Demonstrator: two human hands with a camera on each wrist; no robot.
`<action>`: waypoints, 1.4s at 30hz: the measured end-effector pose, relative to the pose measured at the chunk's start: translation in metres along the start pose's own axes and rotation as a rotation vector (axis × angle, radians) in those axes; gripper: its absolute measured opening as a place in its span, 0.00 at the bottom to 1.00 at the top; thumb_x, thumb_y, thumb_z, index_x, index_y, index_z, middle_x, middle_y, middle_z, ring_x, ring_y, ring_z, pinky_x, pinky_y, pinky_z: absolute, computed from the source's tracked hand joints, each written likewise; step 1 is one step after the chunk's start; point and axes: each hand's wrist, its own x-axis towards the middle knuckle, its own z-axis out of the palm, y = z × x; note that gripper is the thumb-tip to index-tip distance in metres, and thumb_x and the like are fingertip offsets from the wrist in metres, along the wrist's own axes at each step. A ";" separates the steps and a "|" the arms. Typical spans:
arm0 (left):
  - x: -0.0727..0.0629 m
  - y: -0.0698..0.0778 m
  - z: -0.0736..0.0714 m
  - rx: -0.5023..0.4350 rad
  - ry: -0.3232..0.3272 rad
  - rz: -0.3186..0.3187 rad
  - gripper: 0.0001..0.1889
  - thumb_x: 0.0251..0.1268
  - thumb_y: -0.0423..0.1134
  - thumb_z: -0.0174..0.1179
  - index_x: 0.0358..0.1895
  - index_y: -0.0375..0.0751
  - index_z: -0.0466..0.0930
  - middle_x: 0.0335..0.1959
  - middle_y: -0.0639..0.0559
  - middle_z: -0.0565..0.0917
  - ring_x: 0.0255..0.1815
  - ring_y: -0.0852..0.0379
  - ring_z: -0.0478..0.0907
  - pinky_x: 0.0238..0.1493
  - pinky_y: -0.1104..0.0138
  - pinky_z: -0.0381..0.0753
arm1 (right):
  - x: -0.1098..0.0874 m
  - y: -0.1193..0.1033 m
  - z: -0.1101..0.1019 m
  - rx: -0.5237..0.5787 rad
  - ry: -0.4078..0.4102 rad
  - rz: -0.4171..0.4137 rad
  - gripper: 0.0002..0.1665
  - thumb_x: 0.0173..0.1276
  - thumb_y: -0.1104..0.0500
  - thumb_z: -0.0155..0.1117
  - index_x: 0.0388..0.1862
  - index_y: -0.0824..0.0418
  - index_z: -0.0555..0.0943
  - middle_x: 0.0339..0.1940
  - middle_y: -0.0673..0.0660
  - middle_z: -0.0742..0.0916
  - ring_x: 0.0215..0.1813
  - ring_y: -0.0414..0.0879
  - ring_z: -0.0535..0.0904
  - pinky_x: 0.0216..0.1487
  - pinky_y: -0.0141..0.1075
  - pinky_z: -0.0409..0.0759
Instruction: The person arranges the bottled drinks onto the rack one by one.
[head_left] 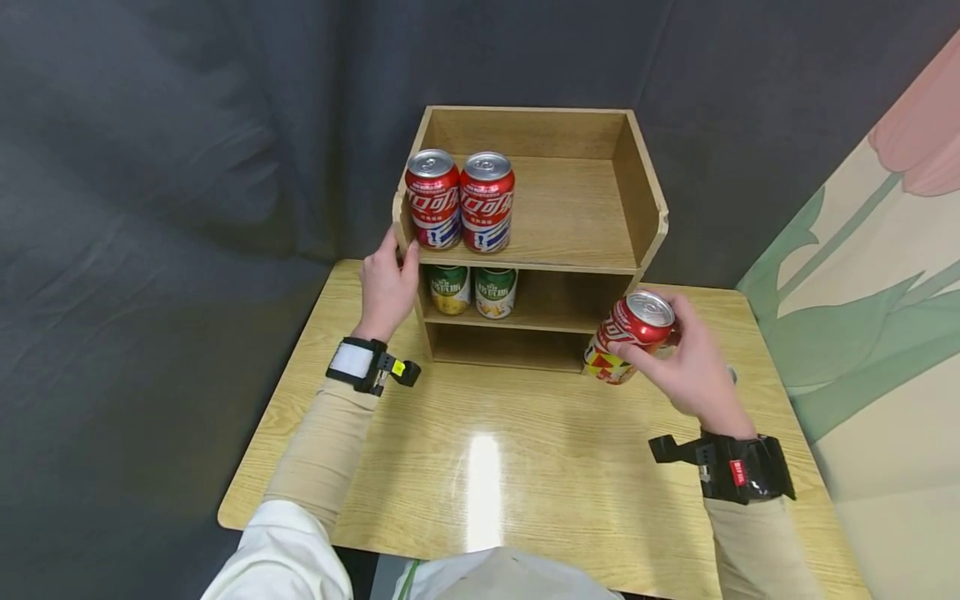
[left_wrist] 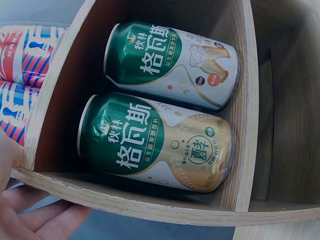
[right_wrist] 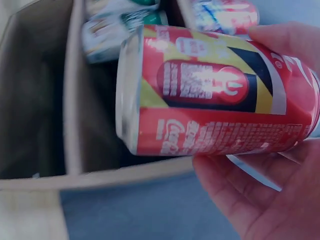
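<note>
My right hand point(head_left: 693, 367) grips a red soda can point(head_left: 628, 337) between thumb and fingers. The can is tilted, just in front of the right side of a wooden shelf point(head_left: 570, 212). In the right wrist view that soda can point(right_wrist: 215, 92) shows a QR code and yellow and black patches. My left hand point(head_left: 387, 285) holds the shelf's left side panel, thumb in front and fingers around the edge. Two red cans point(head_left: 433, 200) point(head_left: 487, 204) stand upright side by side at the left of the top tier.
On the middle tier, at the left, stand two green-topped drink cans, one gold below point(left_wrist: 155, 142) and one white below point(left_wrist: 172, 65). The shelf stands on a light wooden table point(head_left: 540, 467) before a dark curtain point(head_left: 187, 167). A floral panel point(head_left: 862, 250) borders the right side.
</note>
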 end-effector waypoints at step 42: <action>0.000 0.001 0.000 0.004 0.006 0.009 0.16 0.80 0.40 0.54 0.60 0.33 0.76 0.51 0.35 0.85 0.42 0.41 0.84 0.37 0.50 0.78 | 0.119 -0.103 -0.014 0.050 -0.048 -0.229 0.40 0.53 0.71 0.77 0.62 0.64 0.67 0.57 0.51 0.80 0.54 0.45 0.79 0.49 0.32 0.79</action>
